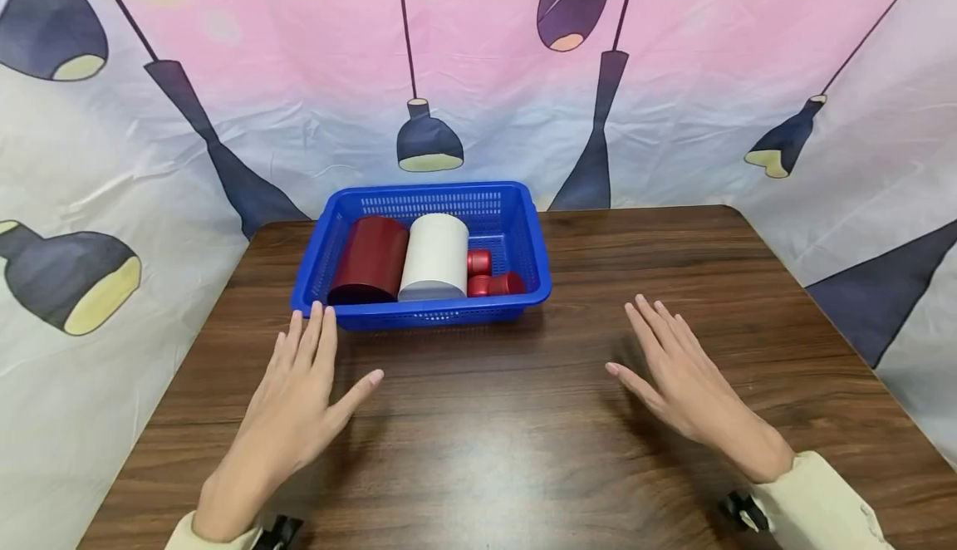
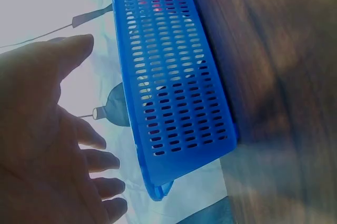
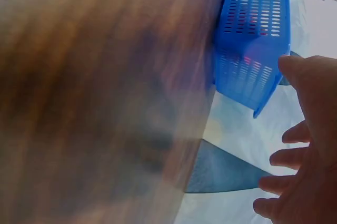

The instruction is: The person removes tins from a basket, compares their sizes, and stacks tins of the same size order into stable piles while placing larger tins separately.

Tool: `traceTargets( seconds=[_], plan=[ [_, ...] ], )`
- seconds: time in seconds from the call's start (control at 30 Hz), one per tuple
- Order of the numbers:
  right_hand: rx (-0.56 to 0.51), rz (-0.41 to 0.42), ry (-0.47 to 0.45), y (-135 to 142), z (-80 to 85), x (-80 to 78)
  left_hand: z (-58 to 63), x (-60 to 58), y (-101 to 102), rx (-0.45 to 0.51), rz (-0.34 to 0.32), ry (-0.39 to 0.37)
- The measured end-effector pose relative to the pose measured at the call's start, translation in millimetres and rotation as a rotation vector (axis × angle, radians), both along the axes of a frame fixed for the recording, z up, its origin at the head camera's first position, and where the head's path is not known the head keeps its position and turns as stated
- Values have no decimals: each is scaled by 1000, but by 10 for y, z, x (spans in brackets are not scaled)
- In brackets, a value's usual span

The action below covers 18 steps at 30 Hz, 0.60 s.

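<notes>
A blue plastic basket with slotted walls stands toward the back left of the table. In it lie a dark red cylinder, a white cylinder and, at the right end, small shiny red pieces, one with a flared end. My left hand, fingers straight and thumb spread, hovers before the basket's front left corner; the left wrist view shows a gap between that hand and the basket wall. To the basket's right, my right hand is held over the table with straight fingers, holding nothing.
The brown wood-grain table reaches back to a hanging cloth printed with dark lamps. The basket stands near the table's back edge. Light sleeves and dark straps show at both wrists.
</notes>
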State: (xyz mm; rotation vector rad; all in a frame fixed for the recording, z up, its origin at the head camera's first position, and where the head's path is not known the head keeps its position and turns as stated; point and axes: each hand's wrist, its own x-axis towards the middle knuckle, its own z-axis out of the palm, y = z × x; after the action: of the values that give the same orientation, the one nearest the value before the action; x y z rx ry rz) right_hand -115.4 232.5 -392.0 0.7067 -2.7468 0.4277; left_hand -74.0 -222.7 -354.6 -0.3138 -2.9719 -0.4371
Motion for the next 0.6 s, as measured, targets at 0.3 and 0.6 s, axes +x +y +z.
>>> traceTargets(
  seconds=[0.3,0.6],
  plan=[
    [-21,88,3,-114,189,-268,125,-277,-85,10,-16,-27],
    [-4,120,-66,-225,335,-479,178,-532,-156,-10,13,-25]
  ],
)
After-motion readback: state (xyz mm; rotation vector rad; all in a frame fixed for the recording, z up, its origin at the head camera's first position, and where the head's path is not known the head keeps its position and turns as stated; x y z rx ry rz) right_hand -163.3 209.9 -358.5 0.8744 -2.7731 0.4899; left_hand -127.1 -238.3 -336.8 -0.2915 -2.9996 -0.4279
